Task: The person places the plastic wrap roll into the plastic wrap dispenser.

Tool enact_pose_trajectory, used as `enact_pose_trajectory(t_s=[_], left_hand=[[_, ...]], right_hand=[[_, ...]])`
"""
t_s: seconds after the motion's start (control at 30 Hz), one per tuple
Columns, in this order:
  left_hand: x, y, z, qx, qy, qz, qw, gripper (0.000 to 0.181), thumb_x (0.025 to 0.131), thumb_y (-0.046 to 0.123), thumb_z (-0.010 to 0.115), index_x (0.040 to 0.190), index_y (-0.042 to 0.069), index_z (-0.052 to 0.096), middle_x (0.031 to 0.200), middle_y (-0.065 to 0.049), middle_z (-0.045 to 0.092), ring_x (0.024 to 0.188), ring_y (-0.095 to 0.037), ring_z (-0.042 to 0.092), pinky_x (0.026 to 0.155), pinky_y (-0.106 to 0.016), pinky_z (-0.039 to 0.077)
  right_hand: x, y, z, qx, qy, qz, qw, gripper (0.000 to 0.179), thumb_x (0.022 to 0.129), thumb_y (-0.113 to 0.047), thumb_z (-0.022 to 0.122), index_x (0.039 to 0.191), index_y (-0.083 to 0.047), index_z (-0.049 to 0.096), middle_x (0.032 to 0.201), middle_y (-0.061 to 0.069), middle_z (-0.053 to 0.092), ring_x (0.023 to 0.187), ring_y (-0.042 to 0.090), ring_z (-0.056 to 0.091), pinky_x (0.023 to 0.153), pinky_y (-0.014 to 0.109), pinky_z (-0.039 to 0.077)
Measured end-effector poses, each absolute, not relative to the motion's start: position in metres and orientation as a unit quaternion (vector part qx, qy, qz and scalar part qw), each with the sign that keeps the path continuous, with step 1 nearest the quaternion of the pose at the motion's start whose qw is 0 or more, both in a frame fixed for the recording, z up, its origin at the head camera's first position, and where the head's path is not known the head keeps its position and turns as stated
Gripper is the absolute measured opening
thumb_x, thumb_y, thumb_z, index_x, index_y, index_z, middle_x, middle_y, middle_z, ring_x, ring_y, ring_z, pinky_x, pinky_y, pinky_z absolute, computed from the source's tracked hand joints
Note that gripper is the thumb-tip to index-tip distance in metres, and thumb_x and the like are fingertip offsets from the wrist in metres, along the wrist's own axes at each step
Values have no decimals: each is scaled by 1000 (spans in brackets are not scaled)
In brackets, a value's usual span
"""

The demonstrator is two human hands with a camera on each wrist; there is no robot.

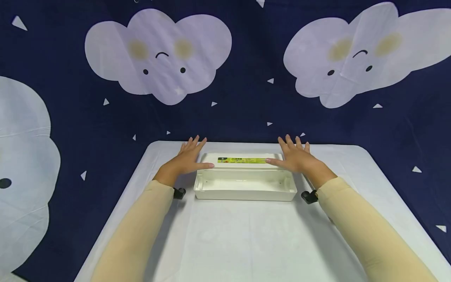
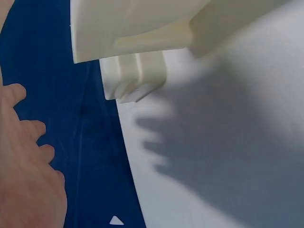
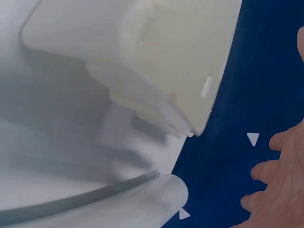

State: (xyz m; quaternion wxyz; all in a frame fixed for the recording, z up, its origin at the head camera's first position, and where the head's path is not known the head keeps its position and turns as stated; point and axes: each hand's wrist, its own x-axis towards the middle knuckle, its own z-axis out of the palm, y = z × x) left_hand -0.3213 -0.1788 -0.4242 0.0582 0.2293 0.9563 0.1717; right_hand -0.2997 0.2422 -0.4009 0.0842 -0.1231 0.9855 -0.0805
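Note:
A long cream plastic box (image 1: 244, 195) sits on the white table, its hollow front trough facing me. Behind the trough runs a cream lid-like panel (image 1: 243, 166) with a yellow-green label (image 1: 243, 160). My left hand (image 1: 184, 160) is spread at the box's left end, its thumb overlapping the panel. At the other end my right hand (image 1: 297, 158) is spread likewise, thumb over the label's right end. Neither hand grips anything. The left wrist view shows one end of the box (image 2: 137, 23) beside the left hand (image 2: 31, 175); the right wrist view shows the other end (image 3: 185, 71).
A long, pale, rounded piece (image 3: 147, 204) lies on the table right of the box, mostly hidden under my right forearm in the head view. The white table (image 1: 225, 243) ends just behind the box, against a dark blue cloth (image 1: 246, 117) with clouds.

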Motion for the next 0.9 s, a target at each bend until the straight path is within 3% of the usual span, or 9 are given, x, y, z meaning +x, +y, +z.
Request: enact_pose_trajectory(t_s=[0.43,0.6,0.8,0.9], left_hand=[[-302,-187,-443,247,916,307,77,117,91,56,77,171,21,-1,175,-5,-7,158,-25,-13,126,-54,-6],[-286,-192,-449,237,896,366,81,116,91,43,82,171,22,-1,175,-2,-6,159,-29,-9,125,-62,2],[-268,-197,-458,222,872,425,94,126,85,32,91,170,36,-1,175,1,-1,159,-31,3,123,-66,12],[-261,-199,-464,223,866,440,85,132,78,27,96,170,37,3,175,5,4,158,-32,8,123,-65,14]], right_hand=[[-292,260,-405,-104,982,-122,97,122,90,-91,36,168,-4,-1,170,30,-10,149,57,-17,112,78,-14],[-287,271,-408,-95,982,-131,97,123,91,-90,36,167,-3,-4,169,30,-13,149,56,-20,112,78,-13],[-280,283,-411,-92,981,-147,90,121,93,-88,39,167,-2,-3,168,32,-14,148,58,-18,112,79,-12],[-277,290,-409,-88,980,-153,88,119,94,-86,40,167,-2,-4,167,31,-16,148,58,-19,112,79,-12]])
